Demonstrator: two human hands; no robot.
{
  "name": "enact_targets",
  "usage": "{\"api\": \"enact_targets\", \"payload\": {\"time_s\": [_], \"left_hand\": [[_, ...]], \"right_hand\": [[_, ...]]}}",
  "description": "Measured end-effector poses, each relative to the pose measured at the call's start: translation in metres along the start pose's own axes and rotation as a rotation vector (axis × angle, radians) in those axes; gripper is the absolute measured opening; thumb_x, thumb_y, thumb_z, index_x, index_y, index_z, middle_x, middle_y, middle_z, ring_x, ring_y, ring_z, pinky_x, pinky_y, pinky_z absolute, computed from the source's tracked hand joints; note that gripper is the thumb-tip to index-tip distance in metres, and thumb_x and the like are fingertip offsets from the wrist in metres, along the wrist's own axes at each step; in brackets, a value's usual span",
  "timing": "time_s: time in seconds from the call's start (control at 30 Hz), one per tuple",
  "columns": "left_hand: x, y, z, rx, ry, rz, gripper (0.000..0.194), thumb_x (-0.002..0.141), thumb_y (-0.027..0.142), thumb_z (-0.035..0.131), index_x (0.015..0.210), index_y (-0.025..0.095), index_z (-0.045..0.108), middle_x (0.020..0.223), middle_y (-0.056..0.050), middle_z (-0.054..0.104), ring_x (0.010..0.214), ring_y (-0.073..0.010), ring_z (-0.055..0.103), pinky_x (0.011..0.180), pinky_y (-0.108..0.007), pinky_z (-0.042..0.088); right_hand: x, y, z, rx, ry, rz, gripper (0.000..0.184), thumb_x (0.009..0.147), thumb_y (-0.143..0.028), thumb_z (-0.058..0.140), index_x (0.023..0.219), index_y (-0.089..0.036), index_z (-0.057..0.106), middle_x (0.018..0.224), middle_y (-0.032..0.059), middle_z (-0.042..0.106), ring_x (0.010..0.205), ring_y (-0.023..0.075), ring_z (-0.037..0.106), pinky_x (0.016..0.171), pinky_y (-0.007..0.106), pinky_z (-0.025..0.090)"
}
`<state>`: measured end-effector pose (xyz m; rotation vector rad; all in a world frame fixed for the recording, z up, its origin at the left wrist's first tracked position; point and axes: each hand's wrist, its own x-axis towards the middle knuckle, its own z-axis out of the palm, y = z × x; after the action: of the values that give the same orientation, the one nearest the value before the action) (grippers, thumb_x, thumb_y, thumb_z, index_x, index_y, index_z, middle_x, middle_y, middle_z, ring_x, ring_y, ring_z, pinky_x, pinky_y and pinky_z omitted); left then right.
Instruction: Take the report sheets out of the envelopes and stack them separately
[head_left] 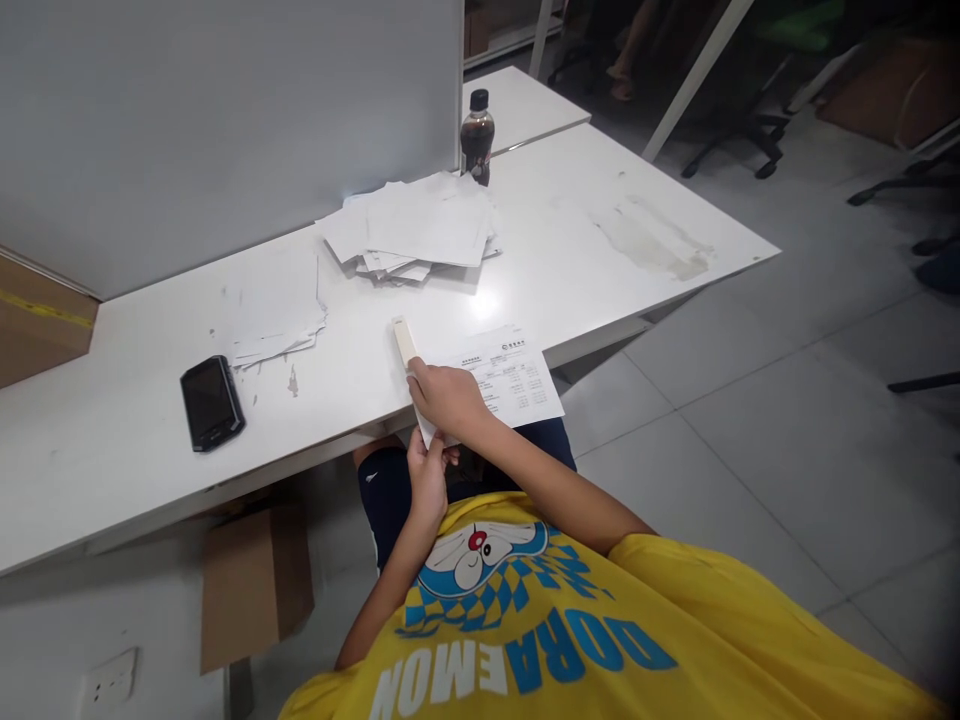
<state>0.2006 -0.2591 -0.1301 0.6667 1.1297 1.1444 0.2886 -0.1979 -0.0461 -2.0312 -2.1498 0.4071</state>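
Note:
A printed white sheet [521,380] with rows of small text lies at the table's front edge, its lower part jutting past it. Along the sheet's left side runs a slim off-white bar [403,341]; its exact kind is unclear. My right hand [455,397] is closed round the bar over the left part of the sheet. Just below, my left hand [428,472] pinches the sheet's lower left corner, thumb on top. My right hand hides the bar's lower end and some of the print.
On the white table [570,250] are a messy paper stack [427,225], a smaller paper pile [274,305], a black handheld phone [211,402] and a dark drink bottle [478,140]. A grey partition [225,110] rises behind. Cardboard boxes stand at left [41,320] and below [255,585].

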Motion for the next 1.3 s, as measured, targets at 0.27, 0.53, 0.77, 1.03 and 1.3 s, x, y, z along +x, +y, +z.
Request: {"api": "enact_targets", "payload": {"time_s": [0.27,0.53,0.77,1.03,1.3], "left_hand": [[0.002,-0.004,0.001,0.004,0.005,-0.018,0.035,0.068,0.039,0.075,0.089,0.018,0.056,0.067,0.005,0.057,0.049,-0.0056,0.049,0.048,-0.019,0.037],[0.012,-0.011,-0.012,0.1,0.067,0.082,0.029,0.072,0.042,0.072,0.074,0.018,0.056,0.065,0.005,0.052,0.054,-0.0068,0.044,0.05,-0.018,0.036],[0.021,-0.014,-0.013,0.095,0.082,0.069,0.029,0.072,0.039,0.071,0.088,0.016,0.067,0.083,-0.001,0.068,0.072,-0.0124,0.057,0.063,-0.02,0.044],[0.019,-0.016,-0.008,0.048,0.068,0.088,0.039,0.073,0.045,0.074,0.097,0.015,0.069,0.088,-0.004,0.071,0.082,-0.0176,0.063,0.073,-0.025,0.048],[-0.007,0.003,-0.009,0.015,0.116,0.071,0.047,0.072,0.046,0.077,0.107,0.016,0.07,0.106,-0.009,0.073,0.101,-0.0239,0.065,0.085,-0.031,0.05]], "right_hand": [[0.002,0.004,0.003,0.026,0.017,-0.008,0.032,0.099,-0.022,0.026,0.12,-0.017,0.05,0.097,0.0112,0.074,0.083,0.0234,0.068,0.066,0.029,0.043],[0.003,0.008,0.002,0.053,-0.004,-0.007,0.036,0.095,-0.016,0.031,0.125,-0.017,0.051,0.094,0.0097,0.073,0.08,0.0221,0.067,0.063,0.027,0.041],[0.001,0.007,0.008,0.022,-0.037,-0.046,0.042,0.095,-0.017,0.031,0.134,-0.015,0.047,0.099,0.0135,0.072,0.085,0.0238,0.068,0.07,0.03,0.046],[0.002,0.003,0.0,0.084,0.033,-0.046,0.041,0.094,-0.016,0.034,0.131,-0.015,0.053,0.095,0.0099,0.074,0.083,0.0236,0.069,0.066,0.03,0.046],[-0.058,0.034,-0.003,0.194,0.067,-0.336,0.053,0.087,-0.012,0.039,0.138,-0.017,0.053,0.114,0.0132,0.069,0.102,0.0253,0.065,0.085,0.038,0.05]]}}
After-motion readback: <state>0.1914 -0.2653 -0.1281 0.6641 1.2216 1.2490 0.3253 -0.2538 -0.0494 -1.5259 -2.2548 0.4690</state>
